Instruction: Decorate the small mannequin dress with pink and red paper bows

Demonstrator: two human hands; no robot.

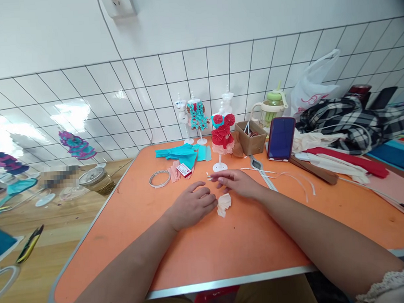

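Note:
A small ruffled piece of pale peach crepe paper (pixel 224 205) lies on the orange table between my hands. My left hand (pixel 193 204) rests palm down just left of it, fingers loosely bent and apart. Those fingertips are close to the paper's edge; I cannot tell whether they touch it. My right hand (pixel 238 184) reaches over from the right, its fingers stretched toward some tiny white bits (pixel 209 176). Behind the bits stands a small white dress form (pixel 220 167) wearing a red and peach ruffled paper dress (pixel 222 135).
A roll of tape (pixel 159 179), a small red and white box (pixel 184 170) and blue crepe paper (pixel 185 156) lie left of the dress form. Scissors (pixel 256 163), a cardboard box (pixel 251 140) and a phone (pixel 281 139) are to the right. More dress forms (pixel 198 118) stand by the wall.

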